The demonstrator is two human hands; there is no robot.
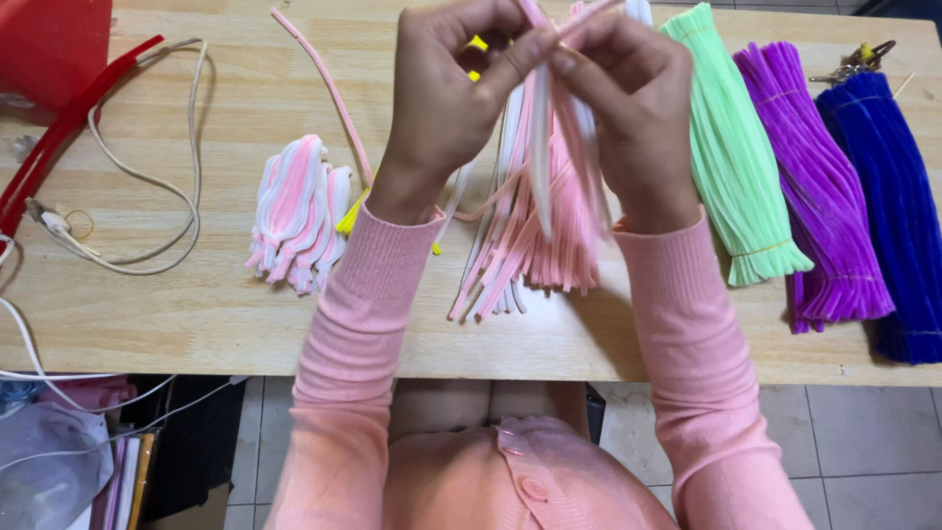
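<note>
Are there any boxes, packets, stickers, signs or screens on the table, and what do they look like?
None that I can tell: no label, sign or screen shows.
Red thing: far left corner of the table, cut off by the edge, plain red; too little shows to call it a package.

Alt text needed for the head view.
Both hands, left hand and right hand, pinch pink and white pipe cleaners above a wooden table. Green, purple and blue bundles lie at right.
</note>
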